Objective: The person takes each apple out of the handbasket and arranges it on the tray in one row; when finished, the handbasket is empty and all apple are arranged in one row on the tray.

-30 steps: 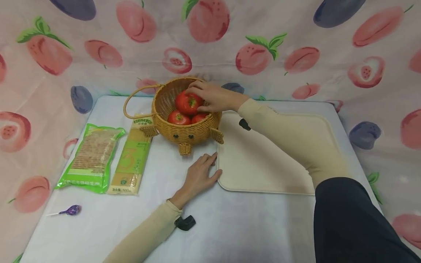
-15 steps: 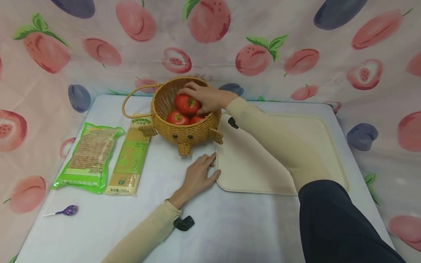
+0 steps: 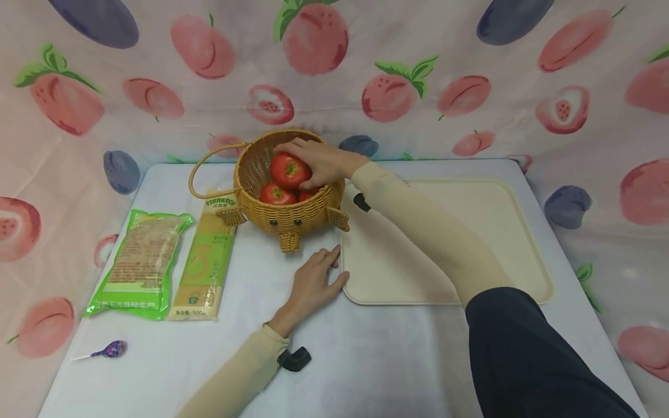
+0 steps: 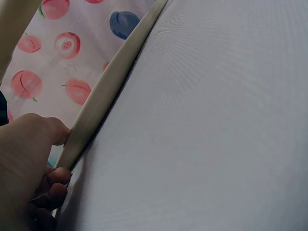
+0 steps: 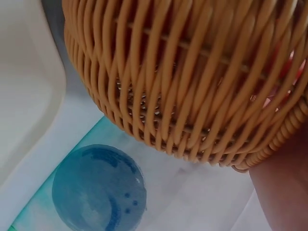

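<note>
A round woven basket (image 3: 292,212) with an animal face stands toward the back of the table and holds several red apples. My right hand (image 3: 321,159) reaches in over its right rim and grips the uppermost apple (image 3: 289,170), fingers over the top and thumb at its right side. Below it another apple (image 3: 277,194) shows. Woven cane fills most of the right wrist view, hiding the fingers there. My left hand (image 3: 310,284) lies at the left edge of a cream tray (image 3: 444,244); in the left wrist view its thumb and curled fingers hold the tray's rim (image 4: 101,96).
Left of the basket lie a noodle packet (image 3: 204,267) and a green-edged bag (image 3: 141,261), side by side. A purple-wrapped lollipop (image 3: 112,349) is near the table's left edge. The basket's handle (image 3: 201,165) sticks out to the left. Fruit-print cloth hangs behind.
My right hand has moved left, from the apple's right side to a grip over its top. The left hand stays at the tray edge. The head view has shifted slightly.
</note>
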`<act>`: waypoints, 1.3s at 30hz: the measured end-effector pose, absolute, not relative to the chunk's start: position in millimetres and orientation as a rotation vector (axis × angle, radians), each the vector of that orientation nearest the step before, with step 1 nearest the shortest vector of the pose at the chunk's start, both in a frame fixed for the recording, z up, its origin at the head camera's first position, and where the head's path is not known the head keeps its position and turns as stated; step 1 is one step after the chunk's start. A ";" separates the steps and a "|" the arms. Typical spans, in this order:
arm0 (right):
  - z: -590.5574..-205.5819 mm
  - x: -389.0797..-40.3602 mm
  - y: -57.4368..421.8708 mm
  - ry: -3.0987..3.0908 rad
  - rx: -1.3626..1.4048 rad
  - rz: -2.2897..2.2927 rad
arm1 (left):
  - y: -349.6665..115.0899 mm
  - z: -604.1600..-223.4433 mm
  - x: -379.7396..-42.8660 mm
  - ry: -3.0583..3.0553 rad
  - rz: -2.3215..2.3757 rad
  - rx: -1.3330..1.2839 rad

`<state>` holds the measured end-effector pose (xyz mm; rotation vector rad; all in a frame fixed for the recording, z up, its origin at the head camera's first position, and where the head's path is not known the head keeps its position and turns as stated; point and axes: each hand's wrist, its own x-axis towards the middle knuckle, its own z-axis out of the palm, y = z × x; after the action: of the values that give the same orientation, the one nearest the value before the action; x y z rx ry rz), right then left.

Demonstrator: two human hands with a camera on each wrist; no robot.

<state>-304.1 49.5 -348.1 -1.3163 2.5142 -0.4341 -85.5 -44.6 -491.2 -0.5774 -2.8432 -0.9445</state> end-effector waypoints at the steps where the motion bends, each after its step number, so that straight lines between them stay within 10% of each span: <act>1: -348.8 -303.7 48.9 2.522 -1.321 -0.439 | -44.7 -491.2 -85.2 -2.842 -0.944 -0.575; 39: -352.4 -282.0 68.1 2.648 -0.998 -1.060 | -46.1 -488.4 -83.7 -2.842 -0.937 -0.583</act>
<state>-282.0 68.1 -352.4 -0.9979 2.6482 -1.0597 -83.7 -46.1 -488.4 -0.5826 -2.8422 -0.9371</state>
